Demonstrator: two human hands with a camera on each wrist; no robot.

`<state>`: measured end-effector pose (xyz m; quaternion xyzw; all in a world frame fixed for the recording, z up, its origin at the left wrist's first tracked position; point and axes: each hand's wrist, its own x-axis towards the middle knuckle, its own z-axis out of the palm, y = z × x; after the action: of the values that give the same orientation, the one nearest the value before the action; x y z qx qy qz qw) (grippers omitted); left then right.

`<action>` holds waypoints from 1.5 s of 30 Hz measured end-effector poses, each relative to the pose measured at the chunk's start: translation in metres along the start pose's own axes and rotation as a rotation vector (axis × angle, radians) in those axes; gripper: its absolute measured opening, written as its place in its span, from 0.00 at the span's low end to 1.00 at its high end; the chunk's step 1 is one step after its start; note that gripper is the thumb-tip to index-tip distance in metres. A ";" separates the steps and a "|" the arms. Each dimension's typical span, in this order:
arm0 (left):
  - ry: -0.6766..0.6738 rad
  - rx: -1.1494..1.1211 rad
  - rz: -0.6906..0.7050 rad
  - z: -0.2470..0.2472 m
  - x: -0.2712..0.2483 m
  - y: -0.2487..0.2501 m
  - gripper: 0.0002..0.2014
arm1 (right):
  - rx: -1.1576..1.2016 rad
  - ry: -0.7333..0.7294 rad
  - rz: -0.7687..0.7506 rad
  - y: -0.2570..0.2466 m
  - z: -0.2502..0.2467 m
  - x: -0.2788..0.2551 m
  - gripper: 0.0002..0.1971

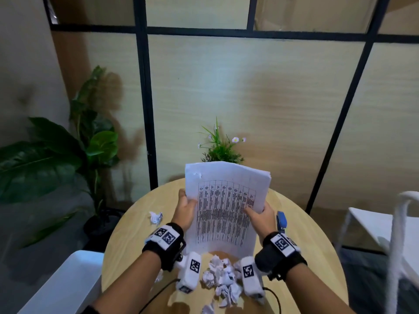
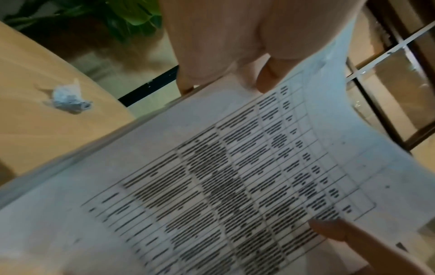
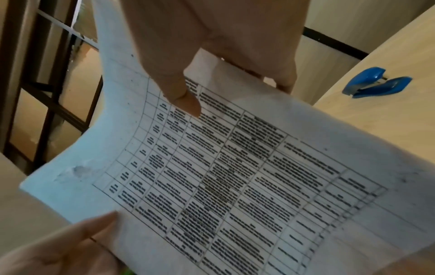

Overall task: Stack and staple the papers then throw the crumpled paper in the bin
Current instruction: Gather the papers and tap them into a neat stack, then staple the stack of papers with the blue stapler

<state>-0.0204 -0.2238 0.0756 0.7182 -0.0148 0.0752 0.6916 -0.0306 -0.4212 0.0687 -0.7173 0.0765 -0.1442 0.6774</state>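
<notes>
Head view showed both hands clasping the papers (image 1: 226, 200) upright above the round table (image 1: 127, 241): left hand (image 1: 186, 209) pinching the left edge, right hand (image 1: 260, 217) the right, thumbs on the printed grid. One blue stapler (image 1: 281, 219) lay just right. One crumpled paper (image 1: 156, 217) sat apart to the left; a heap of crumpled balls (image 1: 221, 279), too many to count, lay nearer.

Leafy plant (image 1: 56, 150), flowering plant (image 1: 221, 147), perhaps chairs (image 1: 385, 225).

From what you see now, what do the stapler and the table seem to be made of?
Stapler: probably plastic, a smooth blue shell with soft shine; metal glints in its mouth. Table: looks like pale wood or wood-look laminate, matte, with faint grain lines.
</notes>
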 end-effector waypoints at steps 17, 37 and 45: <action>-0.028 0.082 0.283 -0.020 0.036 0.028 0.05 | -0.855 0.065 0.433 0.064 -0.091 0.099 0.25; -0.141 -0.096 0.283 -0.024 0.046 0.025 0.11 | -1.284 -0.108 0.400 0.149 -0.095 0.172 0.06; -0.166 -0.173 0.238 -0.025 0.037 0.029 0.12 | -0.969 -0.050 0.435 0.120 -0.088 0.154 0.10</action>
<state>0.0107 -0.1976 0.1101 0.6528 -0.1633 0.0954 0.7335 0.0981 -0.5599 -0.0313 -0.9187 0.2654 0.0687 0.2843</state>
